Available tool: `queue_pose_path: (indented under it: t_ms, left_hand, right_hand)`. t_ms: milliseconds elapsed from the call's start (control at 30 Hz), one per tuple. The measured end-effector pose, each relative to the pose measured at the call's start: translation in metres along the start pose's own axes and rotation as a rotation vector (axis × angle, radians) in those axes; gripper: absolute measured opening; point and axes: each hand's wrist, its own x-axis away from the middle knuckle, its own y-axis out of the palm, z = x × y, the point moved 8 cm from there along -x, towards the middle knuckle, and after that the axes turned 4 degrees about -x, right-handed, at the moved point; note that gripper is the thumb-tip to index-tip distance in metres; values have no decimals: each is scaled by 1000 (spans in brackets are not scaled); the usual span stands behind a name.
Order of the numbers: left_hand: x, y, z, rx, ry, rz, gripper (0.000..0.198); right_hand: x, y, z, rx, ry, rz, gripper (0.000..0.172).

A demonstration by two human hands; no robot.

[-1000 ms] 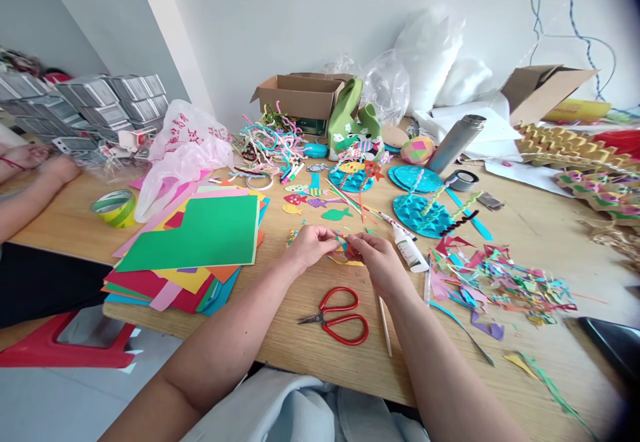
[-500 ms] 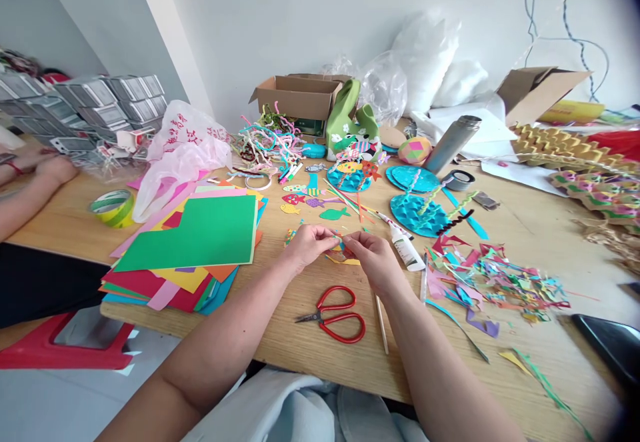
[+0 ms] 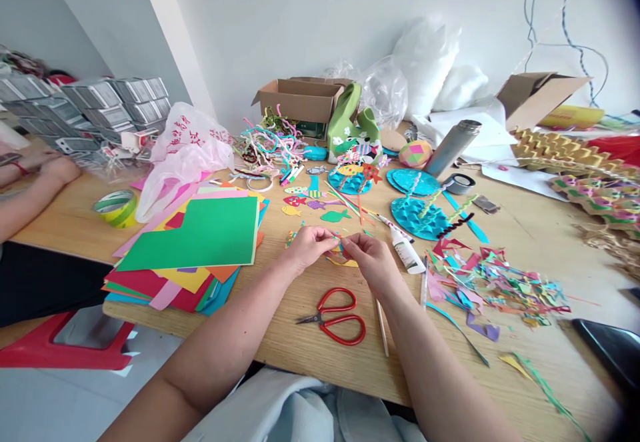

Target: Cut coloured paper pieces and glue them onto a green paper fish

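My left hand (image 3: 311, 249) and my right hand (image 3: 369, 255) meet over the table, fingertips pinched together on a small piece of coloured paper (image 3: 339, 240), mostly hidden by the fingers. Just beneath them lie colourful paper cutouts (image 3: 345, 261), partly covered. Beyond the hands are several decorated paper fish, among them a green fish (image 3: 335, 215), a yellow fish (image 3: 291, 210) and a purple fish (image 3: 316, 205). Red-handled scissors (image 3: 336, 316) rest nearer to me, blades pointing left. To the right of my right hand lies a white glue bottle (image 3: 407, 253), beside a thin wooden stick (image 3: 383, 327).
Coloured paper sheets (image 3: 210, 235) are stacked at left, near green-yellow tape (image 3: 116, 209). Paper scraps (image 3: 500, 282) and a dark phone-like object (image 3: 607, 345) lie right. Blue discs (image 3: 420, 215), a steel flask (image 3: 455, 147) and pipe cleaners (image 3: 273, 145) stand behind. Another person's hand (image 3: 60, 169) is far left.
Both hands stay together in nearly the same place, with only a slight shift of the right fingertips. The whole view has moved a little.
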Motion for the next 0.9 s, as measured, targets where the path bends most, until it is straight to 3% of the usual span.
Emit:
queue_pose_path:
  t_ms: [400,700,900]
  left_hand:
    - [1,3,3,51,20,-45,25]
    - [-2,-2,0,50,1,2,20]
    - [-3,-2,2,23,51,17,19]
  right_hand:
    - [-1,0,7,-87,29,2,42]
    - [-2,-7,3,-49,-10,70,41]
    - [-1,-2,3,-12,12,17,49]
